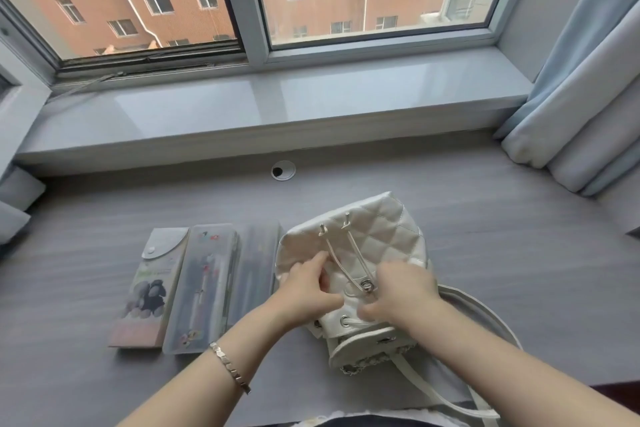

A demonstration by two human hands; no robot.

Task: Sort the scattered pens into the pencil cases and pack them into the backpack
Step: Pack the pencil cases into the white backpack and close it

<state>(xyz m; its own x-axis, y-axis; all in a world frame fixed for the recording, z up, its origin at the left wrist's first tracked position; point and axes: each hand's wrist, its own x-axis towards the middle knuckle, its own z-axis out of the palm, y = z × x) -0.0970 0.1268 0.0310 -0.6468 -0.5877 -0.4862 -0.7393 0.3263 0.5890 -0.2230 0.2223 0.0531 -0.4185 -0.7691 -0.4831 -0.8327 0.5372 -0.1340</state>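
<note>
Left hand (pixel 304 284): I'm pinching the white quilted leather backpack (pixel 384 232) at its mouth.
Right hand (pixel 403 291): curled round the drawstring rim.
Backpack: lying on the grey desk (pixel 519 253), just beside three translucent pencil cases (pixel 201 288).
Handling: soft and floppy, I reckon; hold it by the rim.
</note>
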